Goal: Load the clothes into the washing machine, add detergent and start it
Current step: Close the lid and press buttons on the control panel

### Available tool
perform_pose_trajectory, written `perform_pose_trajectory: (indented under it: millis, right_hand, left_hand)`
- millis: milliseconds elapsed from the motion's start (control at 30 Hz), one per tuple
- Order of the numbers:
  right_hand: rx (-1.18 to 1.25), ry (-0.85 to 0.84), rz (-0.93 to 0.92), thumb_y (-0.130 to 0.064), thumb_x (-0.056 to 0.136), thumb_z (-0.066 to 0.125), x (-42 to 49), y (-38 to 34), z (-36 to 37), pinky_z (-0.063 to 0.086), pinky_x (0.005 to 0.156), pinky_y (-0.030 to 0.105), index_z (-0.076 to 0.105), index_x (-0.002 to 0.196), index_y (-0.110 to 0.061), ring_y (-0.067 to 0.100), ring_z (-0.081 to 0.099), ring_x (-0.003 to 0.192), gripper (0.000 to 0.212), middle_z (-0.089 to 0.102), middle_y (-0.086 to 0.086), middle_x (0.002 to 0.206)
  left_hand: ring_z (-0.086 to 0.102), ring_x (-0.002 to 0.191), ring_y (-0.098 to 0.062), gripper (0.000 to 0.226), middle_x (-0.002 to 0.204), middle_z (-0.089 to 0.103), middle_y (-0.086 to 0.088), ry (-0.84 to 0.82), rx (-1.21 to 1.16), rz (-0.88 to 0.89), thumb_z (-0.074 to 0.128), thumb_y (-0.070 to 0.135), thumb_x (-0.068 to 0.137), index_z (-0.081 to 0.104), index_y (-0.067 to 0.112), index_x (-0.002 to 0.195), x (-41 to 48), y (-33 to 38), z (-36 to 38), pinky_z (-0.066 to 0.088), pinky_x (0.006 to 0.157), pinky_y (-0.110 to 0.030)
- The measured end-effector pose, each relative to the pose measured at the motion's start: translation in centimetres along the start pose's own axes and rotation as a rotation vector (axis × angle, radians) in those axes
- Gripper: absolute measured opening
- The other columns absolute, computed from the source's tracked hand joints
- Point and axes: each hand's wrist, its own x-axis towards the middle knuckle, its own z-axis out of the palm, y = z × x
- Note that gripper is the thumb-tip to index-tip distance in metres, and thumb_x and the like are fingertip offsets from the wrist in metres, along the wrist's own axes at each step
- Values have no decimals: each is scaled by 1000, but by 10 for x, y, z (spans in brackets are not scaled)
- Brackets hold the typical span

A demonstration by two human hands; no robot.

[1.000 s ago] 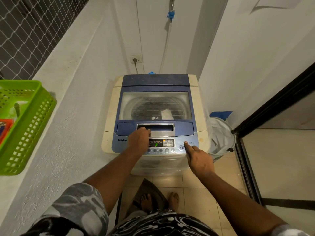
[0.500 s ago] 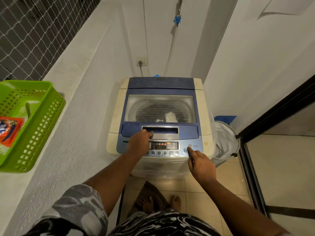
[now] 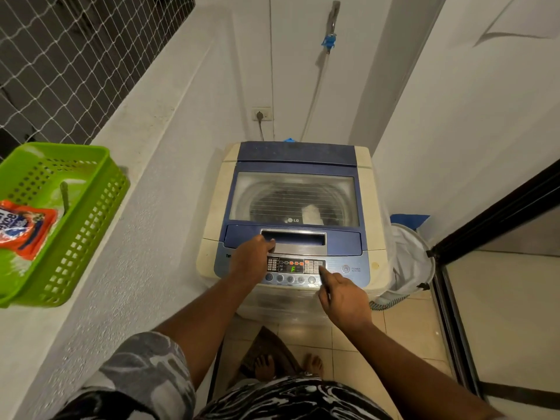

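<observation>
A top-loading washing machine (image 3: 369, 183) with a blue closed lid (image 3: 295, 153) stands ahead. Dark clothes and a white piece (image 3: 311, 214) show through the lid's window. Its control panel (image 3: 292, 265) is lit with a green letter. My left hand (image 3: 251, 259) rests on the panel's left part, fingers curled near the lid handle (image 3: 293, 237), holding nothing. My right hand (image 3: 342, 295) points its index finger at the panel's right buttons, the other fingers folded. An orange detergent packet (image 3: 22, 228) lies in a green basket (image 3: 88, 219) on the left ledge.
A white mesh laundry hamper (image 3: 409, 262) stands right of the machine, next to a dark door frame (image 3: 497, 213). Behind the machine are a wall socket (image 3: 261, 114) and a water hose (image 3: 318, 86). A ledge with netting runs along the left. My bare feet stand on a mat (image 3: 263, 350).
My right index finger has moved left, from the start button near the power corner to the buttons beside the display. The head has tilted, so the view has shifted. My left hand stays put.
</observation>
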Motion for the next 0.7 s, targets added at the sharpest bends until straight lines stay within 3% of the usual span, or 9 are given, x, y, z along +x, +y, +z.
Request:
perform_pose_trajectory:
  millis: [67,267,600,700]
  right_hand:
    - [0,-11,-26,-39,101,44,3,-9,2,53,62,31,44,152,-31,17,67,88,51,71,-6,102]
    - [20,-18,-83,-39,101,44,9,-31,5,57,64,34,43,155,-31,18,68,87,54,71,-7,105]
    - [-55,-53,-215,-36,95,46,-6,-45,19,56,62,33,52,149,-25,21,69,76,55,73,-5,98]
    - [-64,-70,-229,-37,94,47,-14,-49,23,57,62,33,51,150,-26,18,70,77,58,74,-7,100]
  left_hand:
    - [74,96,-21,34,113,73,-6,15,-21,-23,47,41,110,63,17,128,1,2,-1,60,84,-31]
    - [74,94,-18,33,111,73,-3,12,-2,-2,45,42,111,66,19,118,3,-1,-2,60,85,-30]
    - [71,106,-25,29,124,65,-3,31,29,83,61,24,105,67,25,133,2,-8,-1,60,91,-38]
    - [71,104,-23,26,122,66,-3,46,12,68,56,29,107,69,23,130,3,-9,1,60,91,-38]
